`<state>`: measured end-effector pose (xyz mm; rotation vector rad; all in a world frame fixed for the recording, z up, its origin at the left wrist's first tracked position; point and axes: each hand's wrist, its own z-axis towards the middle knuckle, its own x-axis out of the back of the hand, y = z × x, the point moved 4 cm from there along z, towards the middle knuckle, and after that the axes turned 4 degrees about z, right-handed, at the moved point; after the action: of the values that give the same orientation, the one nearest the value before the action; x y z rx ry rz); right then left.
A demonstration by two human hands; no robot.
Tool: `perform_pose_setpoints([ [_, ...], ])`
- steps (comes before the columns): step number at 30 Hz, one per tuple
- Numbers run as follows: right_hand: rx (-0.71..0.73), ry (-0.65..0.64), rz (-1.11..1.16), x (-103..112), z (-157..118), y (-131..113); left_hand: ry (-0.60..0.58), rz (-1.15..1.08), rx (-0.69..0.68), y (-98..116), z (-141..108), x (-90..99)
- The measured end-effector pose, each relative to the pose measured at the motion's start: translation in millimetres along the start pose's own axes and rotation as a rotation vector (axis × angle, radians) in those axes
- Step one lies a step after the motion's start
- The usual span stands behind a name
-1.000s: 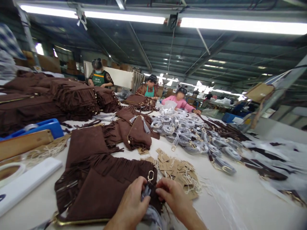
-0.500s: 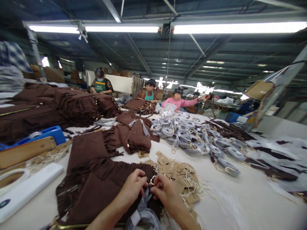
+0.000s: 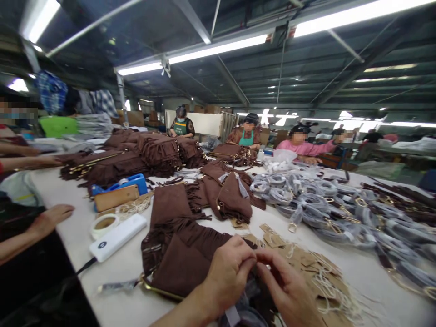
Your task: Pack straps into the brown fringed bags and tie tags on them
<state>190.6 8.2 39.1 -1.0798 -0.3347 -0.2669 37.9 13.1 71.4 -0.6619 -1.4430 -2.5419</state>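
My left hand (image 3: 230, 268) and my right hand (image 3: 289, 284) meet fingertip to fingertip over the near side of a brown fringed suede bag (image 3: 187, 261). Both are closed in a pinch, and the fingers hide the small thing between them. Below them, partly covered by my hands, lies a coiled strap in grey wrapping (image 3: 243, 318) with a white label. A gold zip edge (image 3: 161, 292) runs along the bag's near side. Tan cardboard tags with white strings (image 3: 306, 259) lie right beyond my right hand.
Several wrapped strap coils (image 3: 316, 204) cover the table's right. More brown bags (image 3: 156, 154) are piled at far left. A tape dispenser (image 3: 136, 181), phone (image 3: 116, 198), tape roll (image 3: 105, 225) and white power bank (image 3: 117, 237) lie left. A co-worker's hand (image 3: 52, 221) rests at the left edge.
The view has turned left, bringing co-workers' arms at the left edge into sight. My hands have drawn together, and the gold clasp seen between my fingers is now hidden.
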Motion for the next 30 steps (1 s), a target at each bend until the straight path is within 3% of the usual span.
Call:
perform_pose_setpoints([
  [5, -0.036, -0.092, 0.219, -17.7, -9.2, -11.3, 0.010, 0.001, -0.103, 29.3, 0.9, 29.3],
  [7, -0.116, -0.118, 0.274, -18.9, -13.1, -12.9, -0.091, 0.061, -0.088, 26.2, -2.8, 43.9],
  [12, -0.396, -0.202, 0.654, -8.7, -18.3, -23.5, -0.601, 0.443, -0.064, -17.6, -43.3, 76.7],
  [14, -0.429, -0.204, 0.823, -5.5, -17.6, -32.5, -0.678, 0.572, -0.047, -36.1, -60.8, 86.8],
  [16, -0.467, -0.294, 0.914, -11.4, -18.8, -41.2, -0.692, 0.630, -0.024, -47.6, -70.2, 91.3],
  [19, -0.549, -0.577, 0.841, -37.5, -28.9, -50.2, -0.659, 0.630, 0.040, -53.9, -65.7, 92.1],
  [21, -0.575, -0.699, 0.714, -57.4, -38.1, -50.3, -0.619, 0.612, 0.085, -54.9, -54.4, 93.5],
  [23, -0.521, -0.699, 0.565, -72.8, -43.4, -45.5, -0.588, 0.595, 0.104, -54.7, -42.0, 96.8],
  [25, -0.424, -0.618, 0.397, -81.3, -44.4, -36.2, -0.582, 0.580, 0.107, -53.4, -32.3, 101.2],
  [30, -0.353, -0.517, 0.170, -85.2, -42.6, -12.3, -0.614, 0.554, 0.077, -46.7, -28.2, 111.6],
])
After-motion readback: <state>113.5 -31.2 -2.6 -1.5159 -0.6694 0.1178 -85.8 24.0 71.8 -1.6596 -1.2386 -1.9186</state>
